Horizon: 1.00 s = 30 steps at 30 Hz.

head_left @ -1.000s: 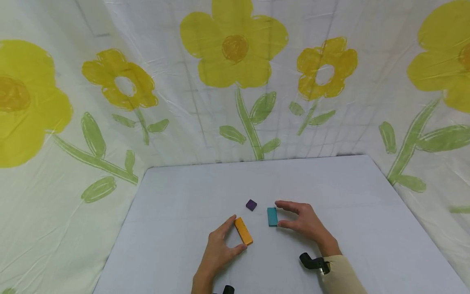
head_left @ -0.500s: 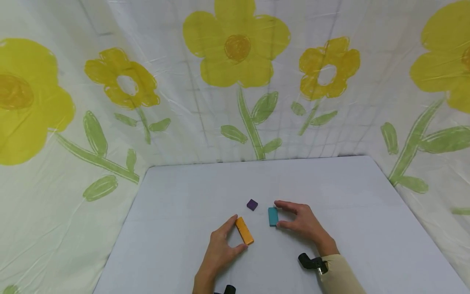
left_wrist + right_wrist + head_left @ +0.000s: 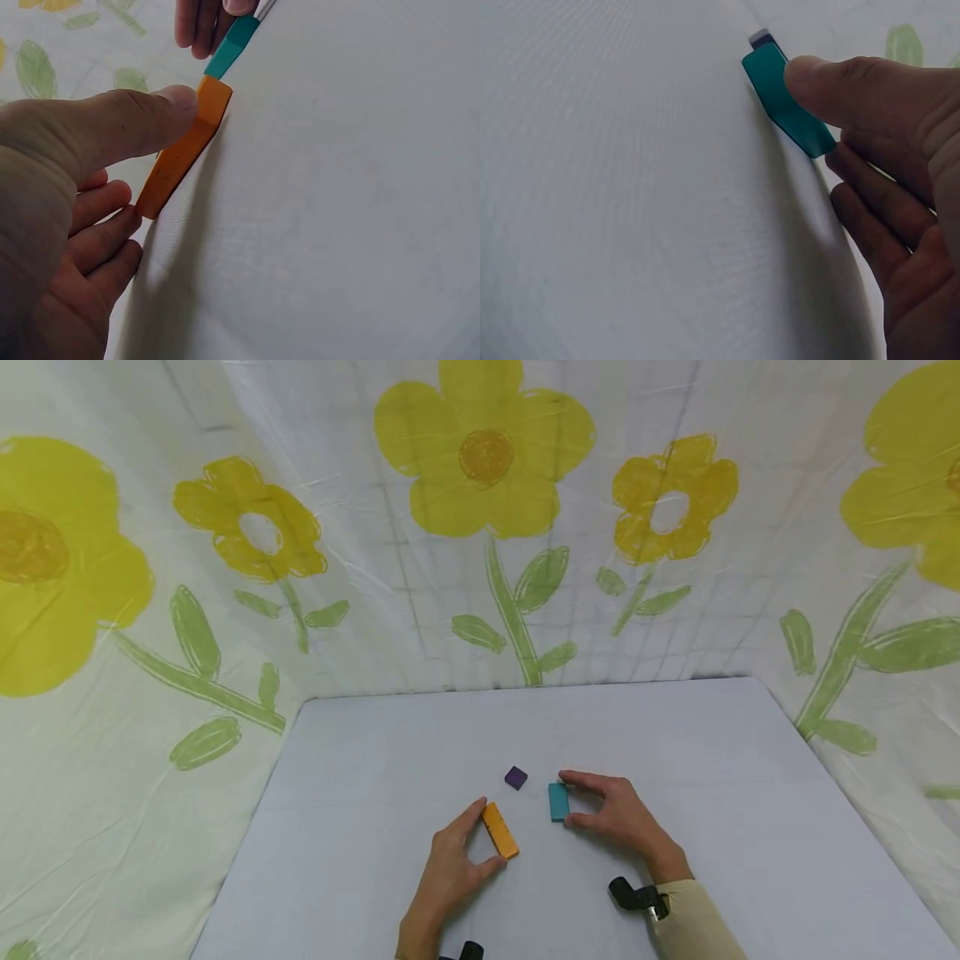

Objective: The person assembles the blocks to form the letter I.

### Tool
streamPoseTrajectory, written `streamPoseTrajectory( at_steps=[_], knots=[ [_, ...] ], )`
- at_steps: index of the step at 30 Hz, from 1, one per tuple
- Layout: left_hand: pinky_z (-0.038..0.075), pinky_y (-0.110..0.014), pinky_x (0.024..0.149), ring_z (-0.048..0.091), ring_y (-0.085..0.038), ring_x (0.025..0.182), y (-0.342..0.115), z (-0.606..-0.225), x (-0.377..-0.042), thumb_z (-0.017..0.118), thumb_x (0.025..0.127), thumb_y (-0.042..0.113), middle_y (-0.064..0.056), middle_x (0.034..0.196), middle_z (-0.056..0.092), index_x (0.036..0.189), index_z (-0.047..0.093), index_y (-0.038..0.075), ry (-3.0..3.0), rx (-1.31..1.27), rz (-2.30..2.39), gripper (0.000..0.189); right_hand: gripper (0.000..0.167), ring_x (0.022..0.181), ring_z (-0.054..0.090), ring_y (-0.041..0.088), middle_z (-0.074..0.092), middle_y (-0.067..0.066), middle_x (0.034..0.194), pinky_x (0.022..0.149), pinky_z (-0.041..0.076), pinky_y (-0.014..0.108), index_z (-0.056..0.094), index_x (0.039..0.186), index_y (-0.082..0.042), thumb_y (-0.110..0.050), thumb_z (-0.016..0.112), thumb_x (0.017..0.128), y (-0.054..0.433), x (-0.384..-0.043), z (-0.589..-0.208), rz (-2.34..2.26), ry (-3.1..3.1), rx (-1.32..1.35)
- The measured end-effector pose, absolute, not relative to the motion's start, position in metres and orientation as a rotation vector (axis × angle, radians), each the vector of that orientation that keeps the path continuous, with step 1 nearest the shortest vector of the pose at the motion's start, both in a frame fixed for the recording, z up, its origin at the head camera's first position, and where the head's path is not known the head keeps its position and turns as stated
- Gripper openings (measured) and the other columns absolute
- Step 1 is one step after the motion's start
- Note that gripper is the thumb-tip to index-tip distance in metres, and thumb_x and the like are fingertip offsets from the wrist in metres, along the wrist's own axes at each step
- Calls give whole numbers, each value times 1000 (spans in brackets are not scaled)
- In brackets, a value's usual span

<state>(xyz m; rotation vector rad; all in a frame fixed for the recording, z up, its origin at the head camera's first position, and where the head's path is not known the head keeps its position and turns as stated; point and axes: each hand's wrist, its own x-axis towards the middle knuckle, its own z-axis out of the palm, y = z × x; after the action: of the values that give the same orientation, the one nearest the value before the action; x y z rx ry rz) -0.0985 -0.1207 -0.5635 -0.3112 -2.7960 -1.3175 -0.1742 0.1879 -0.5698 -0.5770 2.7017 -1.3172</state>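
An orange block [image 3: 500,831] lies slanted on the table, its two ends between the thumb and index finger of my left hand [image 3: 450,868]. In the left wrist view the thumb overlaps the upper part of this block and the other fingers come up to its lower end. To the right, my right hand [image 3: 622,814] pinches a shorter teal block [image 3: 558,802] by its near and far ends. The right wrist view has the thumb over the teal block [image 3: 780,90] with fingertips at its lower corner. Between and beyond both blocks sits a small dark purple block [image 3: 516,777].
The white table [image 3: 375,760] stretches around the blocks, with its far edge against a white curtain [image 3: 352,635] printed with yellow flowers. A black wrist camera [image 3: 633,893] sticks out beside the right wrist.
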Motion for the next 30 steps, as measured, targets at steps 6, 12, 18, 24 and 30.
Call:
streamPoseTrajectory(
  at_steps=[6, 12, 18, 24, 30],
  knots=[
    [49, -53, 121, 60, -36, 148, -118, -562, -98, 99, 80, 12, -16, 161, 60, 159, 54, 0, -2805, -294, -1310, 91, 67, 147, 62, 31, 71, -3, 150, 121, 50, 60, 69, 150, -20, -23, 94, 88, 187, -173, -569, -1304, 2703, -571],
    [47, -51, 123, 58, -33, 150, -116, -562, -98, 98, 81, 13, -13, 163, 58, 161, 52, 2, -2829, -269, -1324, 92, 68, 147, 61, 32, 70, -2, 151, 122, 49, 60, 69, 150, -20, -23, 94, 87, 186, -173, -568, -1288, 2714, -568],
    [48, -50, 123, 58, -32, 150, -114, -563, -100, 99, 81, 14, -13, 163, 58, 161, 52, 2, -2831, -267, -1303, 93, 67, 147, 61, 32, 70, -2, 151, 122, 49, 60, 69, 150, -20, -22, 94, 88, 186, -172, -567, -1269, 2728, -565],
    [50, -50, 121, 61, -33, 146, -115, -565, -99, 99, 80, 13, -14, 160, 61, 158, 54, 1, -2795, -275, -1282, 91, 64, 145, 62, 32, 72, -2, 149, 120, 51, 59, 71, 148, -20, -22, 93, 89, 186, -172, -569, -1280, 2735, -566],
    [51, -51, 119, 64, -34, 144, -115, -566, -99, 99, 80, 12, -15, 157, 63, 157, 56, 0, -2768, -275, -1268, 89, 63, 145, 63, 31, 72, -3, 148, 120, 51, 59, 71, 148, -22, -25, 93, 89, 187, -173, -571, -1272, 2746, -573]
  ],
)
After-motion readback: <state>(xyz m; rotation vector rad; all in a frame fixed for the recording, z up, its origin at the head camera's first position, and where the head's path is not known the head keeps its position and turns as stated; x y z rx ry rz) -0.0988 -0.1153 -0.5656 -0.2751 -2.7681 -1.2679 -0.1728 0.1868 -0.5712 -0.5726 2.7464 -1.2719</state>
